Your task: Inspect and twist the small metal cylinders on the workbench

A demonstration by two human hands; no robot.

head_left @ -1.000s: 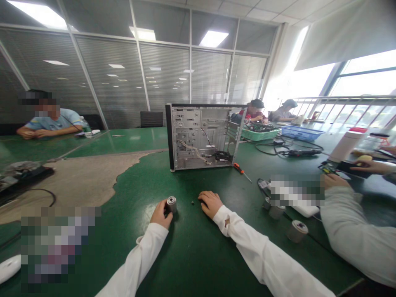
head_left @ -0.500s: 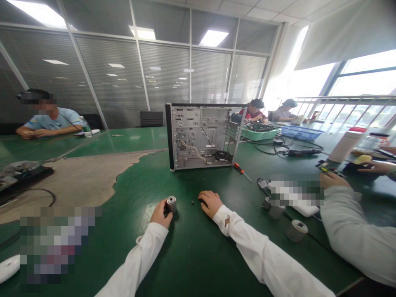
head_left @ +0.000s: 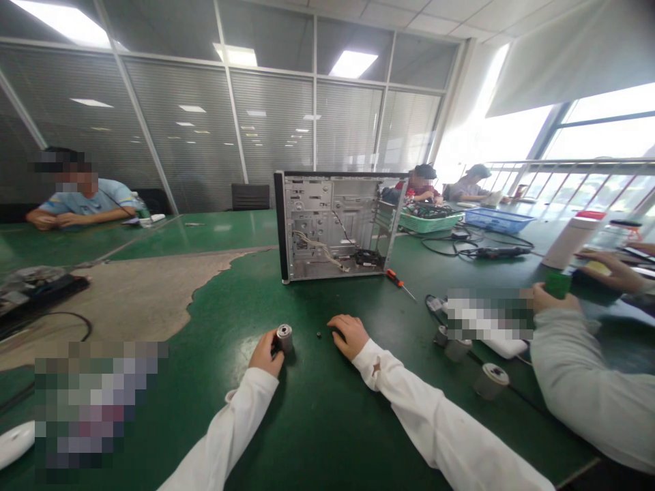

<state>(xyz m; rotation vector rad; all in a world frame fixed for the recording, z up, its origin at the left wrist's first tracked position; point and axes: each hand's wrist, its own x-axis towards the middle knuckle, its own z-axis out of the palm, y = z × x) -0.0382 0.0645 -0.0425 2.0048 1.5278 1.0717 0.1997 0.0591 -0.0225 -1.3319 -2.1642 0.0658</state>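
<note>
My left hand (head_left: 267, 353) is wrapped round the side of a small silver metal cylinder (head_left: 285, 339), which stands upright on the green table; its top has dark marks in the middle. A tiny dark piece (head_left: 318, 335) lies on the table between my two hands, touched by neither. My right hand (head_left: 350, 335) rests on the table with its fingers loosely bent and nothing visible in them. Beyond both hands stands an open computer case (head_left: 335, 228), with cables and a fan inside. An orange-handled screwdriver (head_left: 400, 284) lies by its right corner.
At the right, several metal cylinders (head_left: 491, 382) stand near a white power strip (head_left: 512, 344). A neighbour's hands (head_left: 557, 296) hold a green board beside a white bottle (head_left: 573, 239). Green (head_left: 430, 224) and blue baskets (head_left: 499, 219) stand farther back. Brown sheeting (head_left: 138, 293) lies left.
My hands and the cylinder have hardly moved. At the right, the neighbour has turned the board, so its green face now shows, and their other hand has shifted.
</note>
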